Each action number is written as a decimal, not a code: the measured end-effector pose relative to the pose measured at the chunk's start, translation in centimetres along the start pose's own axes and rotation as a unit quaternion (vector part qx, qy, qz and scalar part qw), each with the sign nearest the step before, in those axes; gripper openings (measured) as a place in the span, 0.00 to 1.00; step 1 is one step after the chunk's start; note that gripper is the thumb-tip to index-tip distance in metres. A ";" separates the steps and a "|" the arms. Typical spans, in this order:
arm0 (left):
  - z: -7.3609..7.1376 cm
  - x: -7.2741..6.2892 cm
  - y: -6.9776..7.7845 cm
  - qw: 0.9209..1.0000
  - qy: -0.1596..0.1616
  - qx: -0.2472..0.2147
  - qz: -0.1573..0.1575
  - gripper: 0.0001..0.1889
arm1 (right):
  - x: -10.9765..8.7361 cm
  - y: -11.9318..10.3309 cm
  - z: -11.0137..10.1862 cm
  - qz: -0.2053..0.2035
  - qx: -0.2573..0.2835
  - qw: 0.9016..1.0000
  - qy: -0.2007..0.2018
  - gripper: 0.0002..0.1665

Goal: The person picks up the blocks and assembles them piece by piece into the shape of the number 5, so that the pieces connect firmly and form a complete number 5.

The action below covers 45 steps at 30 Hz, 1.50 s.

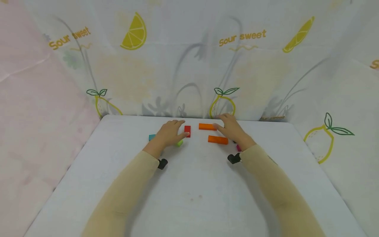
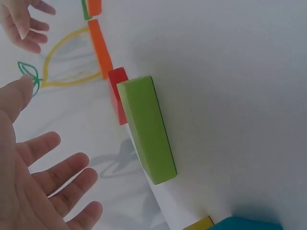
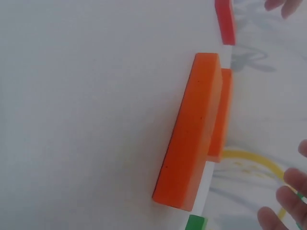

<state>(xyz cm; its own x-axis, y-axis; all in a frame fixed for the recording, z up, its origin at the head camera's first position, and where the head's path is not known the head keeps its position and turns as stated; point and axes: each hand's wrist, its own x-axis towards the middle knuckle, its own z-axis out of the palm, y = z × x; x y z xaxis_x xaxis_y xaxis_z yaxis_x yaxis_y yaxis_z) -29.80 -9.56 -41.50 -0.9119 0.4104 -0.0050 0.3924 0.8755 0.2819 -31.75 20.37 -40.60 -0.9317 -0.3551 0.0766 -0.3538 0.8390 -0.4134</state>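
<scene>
Toward the far edge of the tabletop (image 1: 192,210): coloured blocks, lying between and around my two hands.

Item: one red block (image 1: 187,128), near the far edge, by my left thumb in the head view; nothing in the left wrist view shows me touching it.
Item: one light green block (image 2: 147,132), longer, nearer to me than the red, partly hidden under my left hand from above.
Item: one far orange block (image 1: 206,126), lying crosswise to the right of the red; my right thumb overlaps its end from above, contact uncertain.
Item: one near orange block (image 1: 217,140), crosswise too, in front of the first and a little farther right.

My left hand (image 1: 169,134): empty, fingers spread and loosely bent, thumb well away from them.
My right hand (image 1: 232,129): empty, fingers loosely extended, thumb apart, above the orange pair.

Outlying, left: a teal block (image 1: 151,137), mostly behind my hand; a yellow block (image 2: 200,224), cut off by the left wrist view's border.
Outlying, right: a dark green block (image 3: 195,223), past the near orange block's right end, partly shown; a magenta block (image 1: 238,148), half covered by my wrist.

Worn: beige sleeves (image 1: 124,194); a black fitting (image 1: 234,158) beneath each wrist.
Backdrop: white cloth (image 1: 165,65), printed with lemons, slices and "Sour sweet".
</scene>
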 end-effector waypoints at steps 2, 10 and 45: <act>0.2 0.4 0.1 1.000 -0.004 -0.006 -0.009 0.38 | 0.4 0.0 0.3 0.002 0.009 1.000 0.004 0.36; 0.8 1.7 0.8 0.997 -0.017 -0.057 -0.052 0.35 | 1.9 0.4 1.7 0.034 0.027 0.999 -0.008 0.27; 2.9 3.9 0.1 0.993 -0.033 -0.009 -0.113 0.33 | 3.9 1.4 3.4 0.124 0.065 0.989 -0.042 0.18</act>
<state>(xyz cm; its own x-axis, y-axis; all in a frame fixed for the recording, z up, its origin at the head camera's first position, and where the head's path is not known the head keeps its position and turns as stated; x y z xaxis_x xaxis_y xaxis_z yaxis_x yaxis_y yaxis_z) -32.96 -7.09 -44.25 -0.9663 0.2211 -0.1319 0.1768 0.9423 0.2843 -35.57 18.73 -43.98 -0.9765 -0.1828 -0.1144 -0.0969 0.8459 -0.5245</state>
